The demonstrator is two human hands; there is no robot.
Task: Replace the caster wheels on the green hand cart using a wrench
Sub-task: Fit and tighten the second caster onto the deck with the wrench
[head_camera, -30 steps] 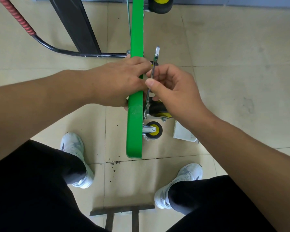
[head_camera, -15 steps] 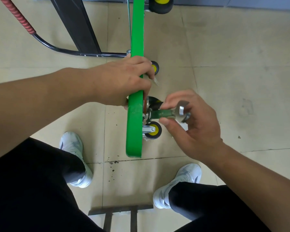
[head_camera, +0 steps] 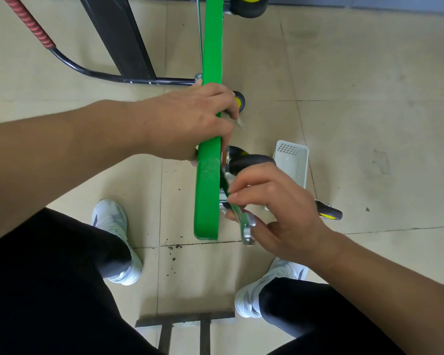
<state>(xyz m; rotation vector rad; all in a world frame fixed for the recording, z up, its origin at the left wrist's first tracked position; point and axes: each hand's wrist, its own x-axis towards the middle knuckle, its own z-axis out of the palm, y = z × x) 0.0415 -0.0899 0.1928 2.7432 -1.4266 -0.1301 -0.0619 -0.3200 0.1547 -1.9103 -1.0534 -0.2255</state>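
Head cam: green hand cart (head_camera: 207, 180) stands on edge, job looks roughly midway. One caster wheel (head_camera: 251, 160) is mounted just right of it, and I can't tell if it's going on or coming off. Left hand (head_camera: 187, 124) grips the cart's edge, and right hand (head_camera: 274, 213) pinches the wrench (head_camera: 244, 224) at that caster's mount.

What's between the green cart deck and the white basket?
The black caster wheel, mounted on the green cart deck; the white basket stands just beyond it. This shows in the head view.
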